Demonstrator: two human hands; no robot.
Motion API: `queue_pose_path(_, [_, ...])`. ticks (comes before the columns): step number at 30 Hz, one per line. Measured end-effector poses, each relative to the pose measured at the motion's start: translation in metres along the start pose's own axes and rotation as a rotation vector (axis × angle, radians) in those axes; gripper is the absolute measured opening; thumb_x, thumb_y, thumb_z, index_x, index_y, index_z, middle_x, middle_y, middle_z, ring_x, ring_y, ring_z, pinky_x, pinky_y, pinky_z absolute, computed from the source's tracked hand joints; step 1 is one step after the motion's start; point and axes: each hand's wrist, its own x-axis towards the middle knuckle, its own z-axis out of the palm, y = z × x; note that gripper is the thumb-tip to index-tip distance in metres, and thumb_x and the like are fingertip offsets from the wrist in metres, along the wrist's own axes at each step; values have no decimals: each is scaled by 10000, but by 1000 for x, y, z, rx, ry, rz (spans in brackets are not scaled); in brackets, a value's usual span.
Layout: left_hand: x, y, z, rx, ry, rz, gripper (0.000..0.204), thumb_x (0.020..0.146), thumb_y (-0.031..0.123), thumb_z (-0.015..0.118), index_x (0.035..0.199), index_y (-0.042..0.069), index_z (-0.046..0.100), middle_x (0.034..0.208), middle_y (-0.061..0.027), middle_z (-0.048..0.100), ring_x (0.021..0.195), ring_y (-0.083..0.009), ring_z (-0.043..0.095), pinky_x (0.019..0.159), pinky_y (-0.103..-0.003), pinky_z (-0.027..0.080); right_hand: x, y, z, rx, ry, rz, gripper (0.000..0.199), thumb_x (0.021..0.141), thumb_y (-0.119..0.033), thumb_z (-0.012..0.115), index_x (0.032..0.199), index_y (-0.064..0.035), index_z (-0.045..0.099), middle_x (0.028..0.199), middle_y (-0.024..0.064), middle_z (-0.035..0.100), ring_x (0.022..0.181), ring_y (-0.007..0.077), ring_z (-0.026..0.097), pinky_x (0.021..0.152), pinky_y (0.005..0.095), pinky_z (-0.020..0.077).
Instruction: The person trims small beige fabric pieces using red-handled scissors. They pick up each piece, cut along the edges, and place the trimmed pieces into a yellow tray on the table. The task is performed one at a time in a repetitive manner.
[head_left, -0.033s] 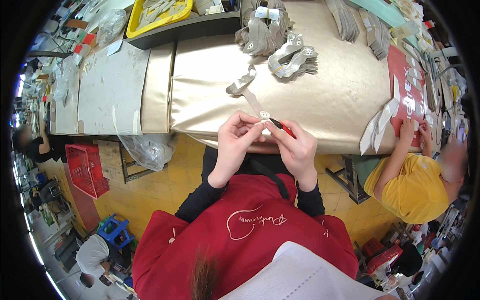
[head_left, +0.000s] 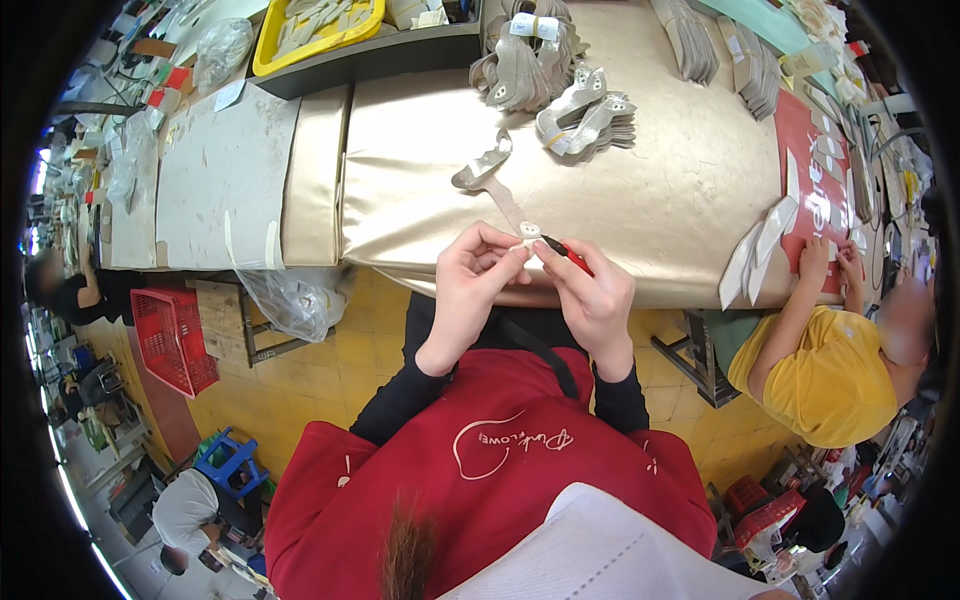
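At the table's near edge, my left hand (head_left: 468, 280) is closed, thumb and finger pinching the pale near end of a thin beige cut piece (head_left: 506, 204). The piece runs away from me over the gold sheet to a wider, curved silvery end. My right hand (head_left: 594, 292) grips a slim red-and-black tool (head_left: 578, 260) with a dark pointed tip, its exact kind unclear. That tip is at a small whitish tab with dark spots (head_left: 530, 230), just above my left fingertips. My two hands are almost touching, and the fingers partly cover the pinched end.
Beyond lie bundled grey cut pieces (head_left: 590, 120) and a taller banded stack (head_left: 525, 65). A yellow tray (head_left: 264, 50) of pieces sits in a black box at far left. White pieces (head_left: 762, 245) lie right, near a co-worker in yellow (head_left: 825, 375). A red crate (head_left: 172, 340) stands left.
The tool's dark tip has shifted slightly in my right hand, beside the whitish tab. My left hand and the beige piece look the same.
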Motion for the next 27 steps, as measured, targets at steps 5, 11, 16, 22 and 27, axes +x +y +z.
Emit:
queue_pose_path(5, [1,0,-4,-54,-38,-66,90,918,29,654,990,19,601,844,-48,674,708,-100,632,663,-227,480,1,5,4,92,219,67,366,794,52,696,1136,-73,737,956,101,661,706,201,648,617,287,514])
queue_pose_path(11, [8,-1,-5,-89,-29,-32,123,925,35,649,1040,11,611,913,-42,662,738,-92,620,687,-226,482,4,4,-1,319,179,118,343,828,83,684,1154,-18,717,927,119,668,710,170,628,619,260,493])
queue_pose_path(16, [6,-1,-2,5,-25,15,154,922,18,650,1072,-1,622,952,-33,649,749,-78,605,704,-215,482,4,-3,6,334,4,143,365,827,57,680,1167,-70,722,932,99,679,693,182,648,609,285,510])
queue_pose_path(22, [5,-1,-6,78,-2,14,138,912,4,653,1049,-8,643,948,-20,642,747,-61,583,696,-203,461,6,-1,8,216,118,192,330,844,37,672,1143,-90,733,930,87,676,684,191,651,594,285,507])
queue_pose_path(27, [6,-2,-6,64,2,47,145,909,3,656,1054,-6,648,922,-9,640,740,-50,569,689,-195,448,6,-3,4,335,66,189,329,848,37,672,1145,-91,730,926,88,670,682,191,650,597,287,506])
